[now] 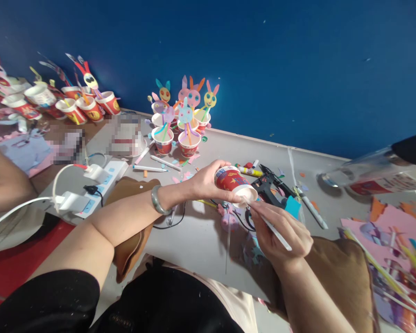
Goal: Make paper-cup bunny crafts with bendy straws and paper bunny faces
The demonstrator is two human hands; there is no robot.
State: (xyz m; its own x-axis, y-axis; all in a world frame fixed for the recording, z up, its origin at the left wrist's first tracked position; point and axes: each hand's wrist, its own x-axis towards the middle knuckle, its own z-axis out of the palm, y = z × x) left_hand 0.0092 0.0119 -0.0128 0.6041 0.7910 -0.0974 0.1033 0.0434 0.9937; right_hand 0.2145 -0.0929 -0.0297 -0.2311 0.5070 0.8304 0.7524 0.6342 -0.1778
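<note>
My left hand [208, 181], with a bangle at the wrist, is wrapped around a red printed paper cup [230, 180]. The cup lies tilted, one white end toward my right hand [284, 231]. Pinched in my right fingers is a slim white pen-like stick [275, 231]; its front end meets the cup's white end, though the exact contact is hidden by the fingers. Just behind the cup is a black glue gun [268, 182], with a blue paper piece [293, 206] beside it. Pink paper cutouts [229, 216] lie below the cup.
Several cups with paper rabbit heads [189, 143] stand against the blue wall. A power strip [106, 185] with cables is at left, near another person's arm [10, 171]. A clear bottle [377, 171] and paper scraps [388, 231] lie right. Brown cushions [336, 273] flank me.
</note>
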